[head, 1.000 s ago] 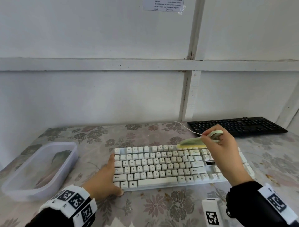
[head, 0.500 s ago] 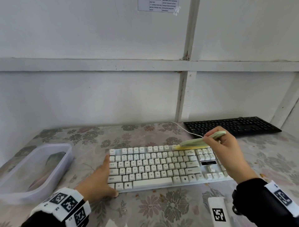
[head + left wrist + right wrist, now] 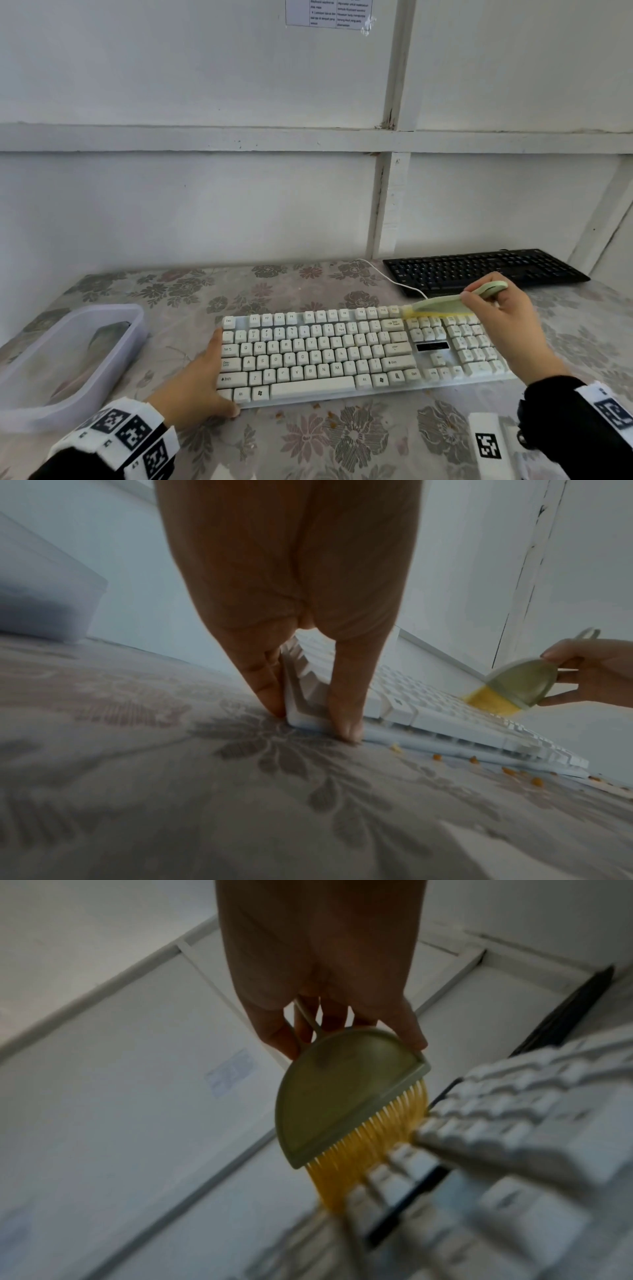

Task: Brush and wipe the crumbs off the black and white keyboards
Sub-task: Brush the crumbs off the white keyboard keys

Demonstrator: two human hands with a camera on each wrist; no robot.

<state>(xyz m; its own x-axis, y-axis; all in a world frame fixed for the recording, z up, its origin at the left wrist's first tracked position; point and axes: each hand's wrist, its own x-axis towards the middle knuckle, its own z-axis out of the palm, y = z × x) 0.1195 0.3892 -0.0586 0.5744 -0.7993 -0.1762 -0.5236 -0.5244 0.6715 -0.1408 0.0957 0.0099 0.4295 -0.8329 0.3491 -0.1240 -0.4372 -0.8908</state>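
The right hand (image 3: 507, 329) grips a hand brush (image 3: 442, 305) over the far edge of the white keyboard (image 3: 342, 353), bristles (image 3: 369, 1150) touching the keys between the main block and the number pad. Left of that grip, the left hand (image 3: 198, 387) braces the keyboard's near left corner, thumb on the front edge. Just beyond the brush lies the black keyboard (image 3: 479, 270). Crumbs (image 3: 507, 771) lie on the table (image 3: 342, 445) before the keyboard's front edge. Well left of both hands sits a plastic container (image 3: 51, 359).
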